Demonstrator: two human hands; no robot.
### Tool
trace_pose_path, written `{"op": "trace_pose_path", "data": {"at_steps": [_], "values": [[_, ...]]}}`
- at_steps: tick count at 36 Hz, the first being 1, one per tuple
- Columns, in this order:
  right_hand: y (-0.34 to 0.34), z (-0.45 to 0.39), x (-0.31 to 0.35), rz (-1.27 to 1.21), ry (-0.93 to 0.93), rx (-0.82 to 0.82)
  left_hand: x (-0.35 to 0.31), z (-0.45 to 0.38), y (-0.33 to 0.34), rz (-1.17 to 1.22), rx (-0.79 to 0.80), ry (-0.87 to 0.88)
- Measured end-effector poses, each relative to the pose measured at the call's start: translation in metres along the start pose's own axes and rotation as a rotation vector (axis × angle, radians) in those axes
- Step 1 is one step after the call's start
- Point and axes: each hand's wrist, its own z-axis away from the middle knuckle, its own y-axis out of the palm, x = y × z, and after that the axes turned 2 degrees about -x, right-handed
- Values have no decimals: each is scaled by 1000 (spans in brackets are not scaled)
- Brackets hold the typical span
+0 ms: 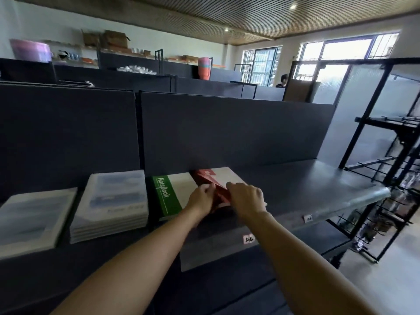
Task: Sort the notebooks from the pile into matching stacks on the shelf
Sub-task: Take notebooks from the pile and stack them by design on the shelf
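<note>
While the dark shelf (295, 178) carries blue stacks (111, 201) at nine o'clock and a green notebook stack (172, 192) beside centre, both hands, left (201, 198) and right (246, 197), grip a red notebook (204, 177) on its matching stack at twelve o'clock, apparently squaring it; next likely calls for letting go.

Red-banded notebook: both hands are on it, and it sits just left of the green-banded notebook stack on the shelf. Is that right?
Not quite. The head view shows the red-banded notebook to the right of the green-banded notebook stack, not left of it. The rest holds: the left hand and right hand are both on it, on the shelf.
</note>
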Motion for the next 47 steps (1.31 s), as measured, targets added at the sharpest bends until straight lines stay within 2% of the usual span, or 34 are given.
{"op": "trace_pose_path", "data": {"at_steps": [2,4,8,13,16,20,25,28,32,36,39,42,47], "values": [[2,-2,1,-51,-85,33,-3,-13,5,337,10,-245],[5,-5,-2,-128,-165,67,-5,-25,7,495,-3,-402],[14,-15,-19,-256,-249,112,-9,-42,13,353,-74,-449],[21,-27,-50,-216,-354,104,-19,-52,20,322,-167,-427],[30,-35,-68,-135,-424,105,-30,-58,23,293,-156,-436],[46,-49,-81,-55,-434,95,-26,-77,27,131,-205,-383],[59,-60,-74,-105,-498,125,-17,-78,30,-381,-299,-165],[63,-64,-76,-130,-527,146,-20,-72,30,-659,-175,-78],[66,-69,-88,-131,-511,207,-23,-66,27,-770,75,-50],[66,-67,-98,-330,-272,198,-21,-65,24,-875,188,-67],[71,-67,-99,-414,-172,314,-21,-63,24,-929,215,-66],[73,-65,-96,-448,-200,458,-22,-61,25,-967,205,-27],[77,-66,-95,-386,-250,433,-22,-61,28,-976,215,-53]]}}
